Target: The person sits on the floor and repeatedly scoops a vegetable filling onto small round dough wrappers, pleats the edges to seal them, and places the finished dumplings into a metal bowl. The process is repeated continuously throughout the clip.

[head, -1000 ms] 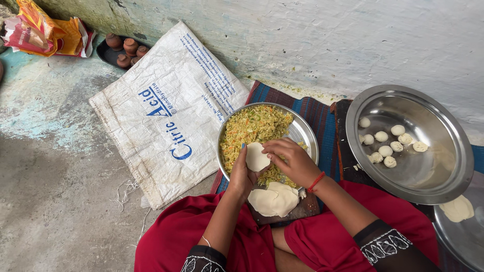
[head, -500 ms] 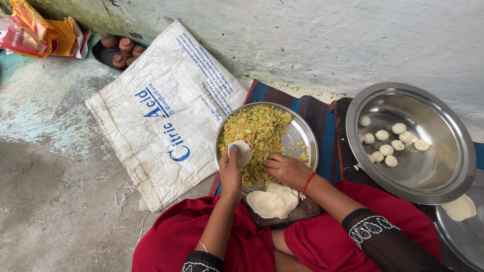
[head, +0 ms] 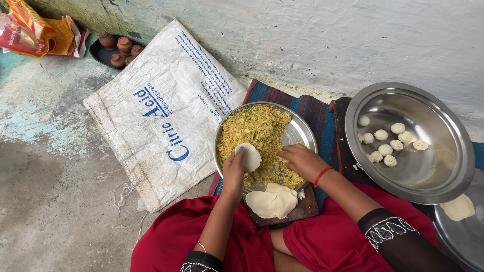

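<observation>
Concrete floor (head: 45,201) runs up to a rough whitewashed wall, where I see small clay pots (head: 118,46) and a white woven sack (head: 161,111) lying flat at the left. My left hand (head: 235,170) cups a flat dough disc (head: 249,156) over the steel plate (head: 302,133) of shredded vegetable filling (head: 257,128). My right hand (head: 301,159) rests curled in that filling, pinching some. More rolled discs (head: 272,200) lie below; dough balls (head: 385,149) sit in the steel basin (head: 443,171) at right.

A flat white woven sack (head: 161,118) with blue print lies on the floor, just left of the steel plate (head: 302,133). Crumpled orange-red packets (head: 38,32) lie well beyond the sack's far-left corner.
</observation>
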